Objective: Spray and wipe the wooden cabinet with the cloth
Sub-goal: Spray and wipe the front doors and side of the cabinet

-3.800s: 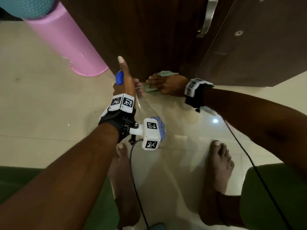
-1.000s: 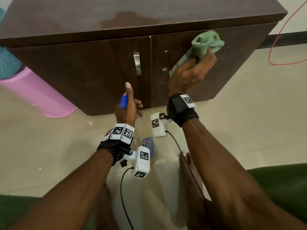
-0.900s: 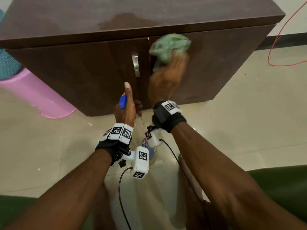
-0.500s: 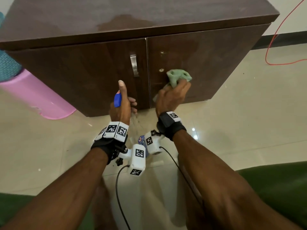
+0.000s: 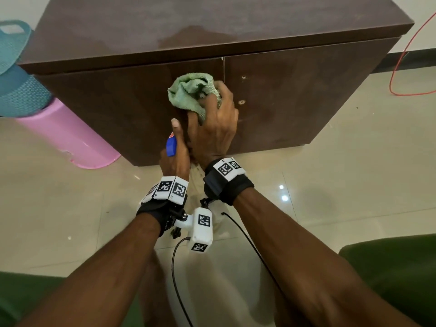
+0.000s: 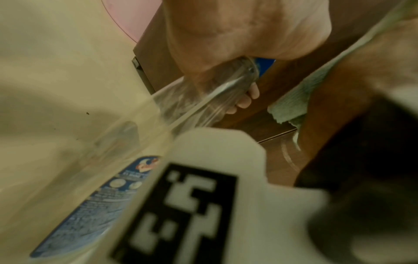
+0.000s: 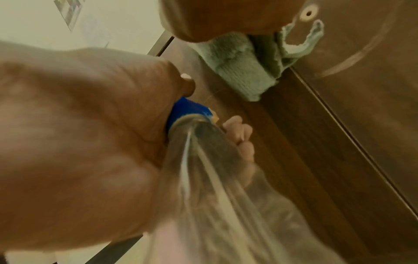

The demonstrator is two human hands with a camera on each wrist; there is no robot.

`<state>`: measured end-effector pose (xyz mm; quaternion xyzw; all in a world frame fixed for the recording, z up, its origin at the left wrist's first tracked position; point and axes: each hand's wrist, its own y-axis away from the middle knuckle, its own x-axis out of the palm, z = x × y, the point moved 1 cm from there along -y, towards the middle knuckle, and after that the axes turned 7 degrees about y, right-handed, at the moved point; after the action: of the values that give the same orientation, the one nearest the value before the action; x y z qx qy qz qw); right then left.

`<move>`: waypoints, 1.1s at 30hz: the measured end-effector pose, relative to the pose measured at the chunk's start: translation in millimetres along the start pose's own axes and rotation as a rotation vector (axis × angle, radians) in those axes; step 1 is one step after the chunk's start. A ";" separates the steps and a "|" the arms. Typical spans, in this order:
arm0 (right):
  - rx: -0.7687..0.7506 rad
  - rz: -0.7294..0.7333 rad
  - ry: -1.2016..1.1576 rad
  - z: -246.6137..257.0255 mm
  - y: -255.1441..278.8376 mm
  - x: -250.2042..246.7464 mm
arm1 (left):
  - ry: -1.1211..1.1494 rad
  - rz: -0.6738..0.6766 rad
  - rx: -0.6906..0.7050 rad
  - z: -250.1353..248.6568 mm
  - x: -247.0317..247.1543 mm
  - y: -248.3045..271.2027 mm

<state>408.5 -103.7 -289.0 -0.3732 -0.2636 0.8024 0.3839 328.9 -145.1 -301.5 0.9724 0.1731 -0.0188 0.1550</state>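
The dark wooden cabinet (image 5: pixel 295 95) stands on the floor with two front doors. My right hand (image 5: pixel 213 123) grips a bunched green cloth (image 5: pixel 188 93) and presses it on the left door beside the centre seam, covering the handle. The cloth (image 7: pixel 239 71) hangs below the palm in the right wrist view. My left hand (image 5: pixel 174 159) grips the neck of a clear spray bottle (image 6: pixel 203 96) with a blue head (image 5: pixel 171 147), thumb raised, just below and left of the right hand. The bottle's body (image 7: pixel 221 196) slants down toward the floor.
A pink bin (image 5: pixel 68 140) and a teal basket (image 5: pixel 16 88) stand left of the cabinet. A red cable (image 5: pixel 405 57) lies on the tiled floor (image 5: pixel 354 190) at the right. Green cushions (image 5: pixel 396 274) flank my arms at the bottom.
My right hand has swept the cloth from the right door's lower part up and left onto the left door over the handle. The left hand keeps hold of the bottle, barely shifting.
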 end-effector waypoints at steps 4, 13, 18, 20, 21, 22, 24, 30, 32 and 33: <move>0.080 0.023 -0.004 -2.1 -6.8 -0.2 | 0.006 0.008 -0.014 1.5 -2.9 -1.5; 0.103 -0.001 -0.071 -8.0 0.0 -0.9 | 0.064 -0.008 -0.025 6.7 -8.9 -9.9; 0.318 -0.055 -0.185 10.6 -13.8 -4.0 | 0.051 0.024 -0.024 10.7 -4.4 -12.3; 0.342 -0.042 -0.230 9.2 -16.7 -6.1 | 0.046 0.034 -0.037 10.6 -2.3 -14.8; 0.331 -0.023 -0.243 6.7 -17.4 -7.5 | 0.051 0.033 -0.047 10.6 -1.7 -15.8; 0.308 0.003 -0.255 3.1 -17.8 -8.8 | 0.060 0.031 -0.052 11.4 -1.4 -18.0; 0.242 0.074 -0.274 -6.6 -17.2 -11.9 | 0.066 0.025 -0.048 10.6 0.6 -20.0; 0.071 0.253 -0.234 -23.2 -22.5 -21.9 | 0.006 0.034 -0.028 0.9 6.2 -15.6; 0.039 0.305 -0.277 -27.0 -28.4 -25.3 | -0.010 0.051 -0.019 -0.4 5.6 -14.4; 0.030 0.331 -0.303 -30.2 -32.7 -28.8 | -0.005 0.054 -0.017 -1.8 5.6 -12.3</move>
<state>458.7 -104.5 -272.0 -0.2810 -0.2413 0.9052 0.2086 329.9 -131.8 -303.9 0.9754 0.1467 -0.0156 0.1639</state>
